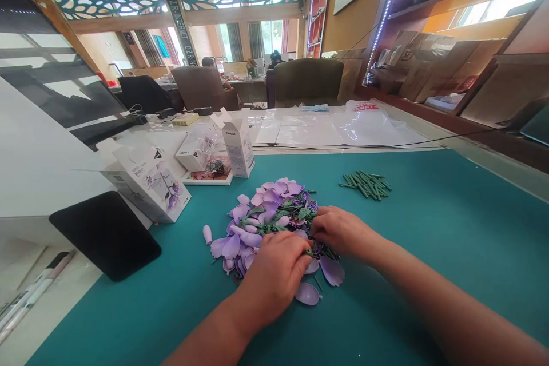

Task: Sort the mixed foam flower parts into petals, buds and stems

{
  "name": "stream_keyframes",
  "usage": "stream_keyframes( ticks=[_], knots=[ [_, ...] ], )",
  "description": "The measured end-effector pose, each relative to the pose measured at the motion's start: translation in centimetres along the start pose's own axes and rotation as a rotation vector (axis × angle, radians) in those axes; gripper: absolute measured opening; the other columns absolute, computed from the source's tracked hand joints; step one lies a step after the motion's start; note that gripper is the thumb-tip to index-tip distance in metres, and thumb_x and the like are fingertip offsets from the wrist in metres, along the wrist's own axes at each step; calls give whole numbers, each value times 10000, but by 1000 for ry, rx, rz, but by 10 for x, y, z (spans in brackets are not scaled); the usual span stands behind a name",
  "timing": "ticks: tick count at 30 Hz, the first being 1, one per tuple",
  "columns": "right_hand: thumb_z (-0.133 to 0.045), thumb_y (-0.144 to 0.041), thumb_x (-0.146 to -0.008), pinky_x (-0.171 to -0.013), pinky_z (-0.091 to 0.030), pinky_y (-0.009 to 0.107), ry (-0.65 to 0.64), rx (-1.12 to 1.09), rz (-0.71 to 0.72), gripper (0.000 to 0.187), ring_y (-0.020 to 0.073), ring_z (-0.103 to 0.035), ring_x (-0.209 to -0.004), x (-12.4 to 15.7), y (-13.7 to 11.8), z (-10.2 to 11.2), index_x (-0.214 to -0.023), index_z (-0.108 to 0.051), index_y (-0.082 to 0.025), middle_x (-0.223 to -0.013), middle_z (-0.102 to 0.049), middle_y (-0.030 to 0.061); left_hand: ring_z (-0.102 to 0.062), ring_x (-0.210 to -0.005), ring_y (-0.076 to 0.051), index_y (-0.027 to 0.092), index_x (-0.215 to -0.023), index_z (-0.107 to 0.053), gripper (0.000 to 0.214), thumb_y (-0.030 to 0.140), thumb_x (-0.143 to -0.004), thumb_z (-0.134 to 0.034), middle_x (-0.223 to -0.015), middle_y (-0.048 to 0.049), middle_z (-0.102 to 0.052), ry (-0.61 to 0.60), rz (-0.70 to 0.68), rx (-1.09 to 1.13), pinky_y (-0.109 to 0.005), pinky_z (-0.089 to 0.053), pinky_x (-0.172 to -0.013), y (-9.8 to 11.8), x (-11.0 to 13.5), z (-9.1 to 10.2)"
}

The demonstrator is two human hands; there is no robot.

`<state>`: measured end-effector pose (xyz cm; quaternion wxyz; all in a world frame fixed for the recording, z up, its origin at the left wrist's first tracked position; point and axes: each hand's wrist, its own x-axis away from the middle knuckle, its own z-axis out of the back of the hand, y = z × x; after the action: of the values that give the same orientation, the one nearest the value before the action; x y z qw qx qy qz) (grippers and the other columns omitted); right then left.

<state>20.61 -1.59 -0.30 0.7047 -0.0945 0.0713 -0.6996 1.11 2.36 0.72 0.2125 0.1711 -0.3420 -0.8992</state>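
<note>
Both hands are down in the pile of purple petals (266, 206) in the middle of the teal mat (429, 251). The left hand (274, 274) is palm-down with its fingers curled into the near edge, and the right hand (341, 231) is bent over the tangle of green bits at 3 o'clock of the pile. Can't tell if either one actually has a piece pinched, since the fingertips are buried.

My take: the green bits are snagged among the petals, so tease them out one at a time with the fingertips instead of raking. A loose petal (307, 294) has already strayed to 6 o'clock and a bud (207, 234) to 9.

The green stems (366, 184) sit apart at 1 o'clock. There's loads of bare mat from 3 to 5 o'clock. It's tighter on the left, with the black pad (105, 234) over the mat edge at 8 and the open boxes (150, 183) at 10.
</note>
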Motion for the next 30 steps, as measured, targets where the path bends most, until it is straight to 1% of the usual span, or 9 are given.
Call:
stream_keyframes(
  ticks=[1,3,5,8,11,16,24,28,30],
  knots=[
    [-520,-164,-816,-629,-351,250,-4,4,-5,203,160,-537,-770,0,-1,0,-740,-703,-206,-817,-621,45,-505,-1129,-234,201,-981,-605,225,229,-911,-393,-1092,-49,-651,-40,-49,-87,-385,-365,-939,0,1,-3],
    [-505,-166,-830,-649,-358,251,-16,24,-19,212,163,-536,-789,0,-3,0,-755,-702,-196,-837,-621,56,-445,-1223,-239,203,-1077,-575,259,213,-932,-360,-1170,-54,-631,-111,-98,-206,-420,-324,-981,-2,1,-7],
    [-497,-162,-835,-663,-362,253,-25,47,-34,212,170,-540,-816,0,-6,1,-781,-700,-191,-869,-623,64,-451,-1222,-237,197,-1116,-552,271,198,-941,-344,-1182,-62,-627,-154,-103,-283,-446,-305,-989,-4,1,-9],
    [-498,-156,-830,-670,-370,259,-49,81,-44,205,181,-550,-836,-1,-11,2,-807,-700,-184,-896,-629,72,-504,-1154,-227,195,-1085,-552,254,182,-943,-342,-1132,-62,-640,-177,-97,-360,-458,-299,-985,-6,0,-11],
    [-502,-170,-826,-676,-379,268,-68,147,-54,202,193,-562,-845,-2,-16,3,-808,-703,-177,-902,-640,78,-511,-1136,-225,195,-1042,-549,226,179,-943,-347,-1082,-56,-647,-174,-94,-399,-467,-288,-983,-6,1,-10],
    [-509,-218,-822,-670,-387,283,-77,229,-39,208,207,-576,-833,-6,-20,2,-781,-707,-166,-881,-653,88,-516,-1102,-230,173,-891,-543,182,166,-929,-365,-980,-50,-647,-199,-72,-429,-467,-288,-964,-4,1,-7],
    [-503,-134,-780,-648,-378,285,-59,191,-70,191,202,-583,-809,-8,-20,-4,-764,-689,-172,-864,-661,74,-543,-919,-203,175,-841,-533,144,190,-912,-409,-918,-30,-628,-151,-17,-348,-374,-348,-841,-3,0,-2],
    [-512,-119,-761,-638,-365,288,-45,178,-76,167,204,-582,-791,-9,-19,-8,-748,-673,-162,-847,-656,83,-531,-859,-195,181,-850,-554,154,197,-906,-411,-876,-27,-622,-86,22,-284,-338,-350,-773,-4,0,-2],
    [-506,-109,-751,-628,-356,291,-16,186,-71,169,206,-578,-779,-10,-20,-10,-721,-665,-158,-828,-653,90,-524,-817,-188,183,-847,-564,164,211,-903,-412,-847,-25,-618,-42,50,-220,-320,-351,-738,-3,0,-1]
  ],
)
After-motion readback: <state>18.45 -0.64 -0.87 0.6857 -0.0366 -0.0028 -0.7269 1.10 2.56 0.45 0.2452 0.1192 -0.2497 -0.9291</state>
